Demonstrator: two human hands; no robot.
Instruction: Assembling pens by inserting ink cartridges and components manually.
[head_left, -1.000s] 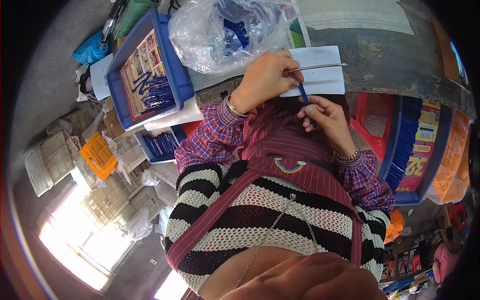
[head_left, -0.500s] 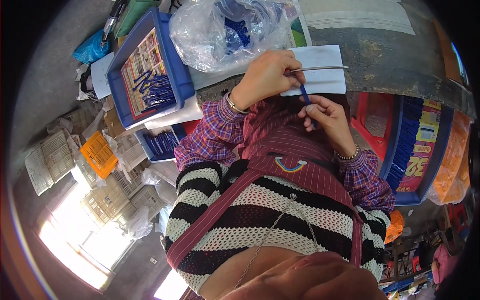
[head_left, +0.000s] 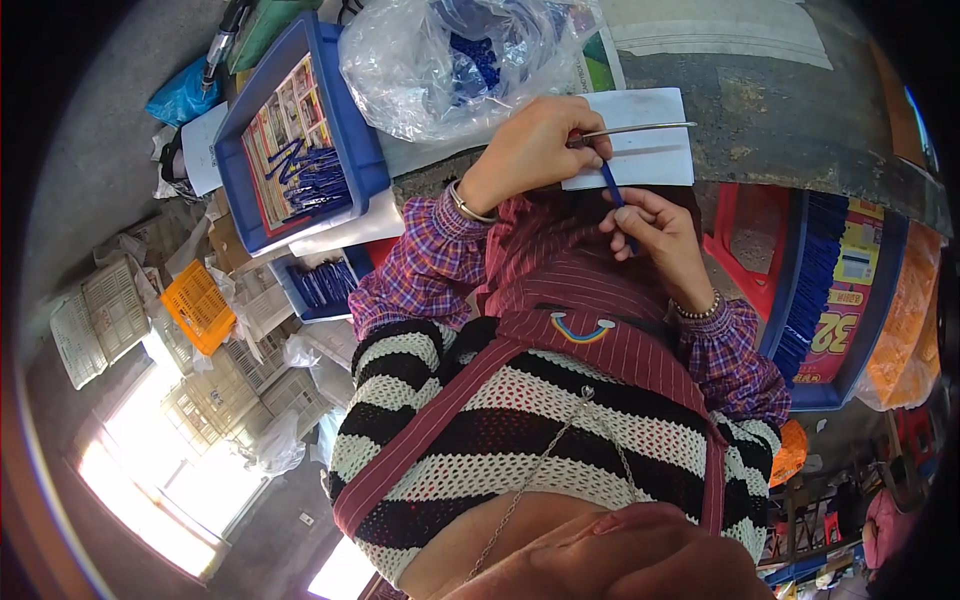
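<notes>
You work at a dark worn table (head_left: 800, 110). On it lies a white card (head_left: 650, 160). Left of the card sits a clear plastic bag (head_left: 450, 60), and further left a blue tray (head_left: 270, 140) with blue pieces.

A clear plastic bag (head_left: 450, 60) of blue pieces lies just right of the blue tray (head_left: 345, 130), whose floor carries a colourful printed sheet (head_left: 285, 120). Far right of the tray, a red-and-yellow printed label (head_left: 850, 300) lines a blue crate.

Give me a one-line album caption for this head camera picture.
Left hand holds a thin metal rod; right hand pinches a blue strip over white paper.
</notes>
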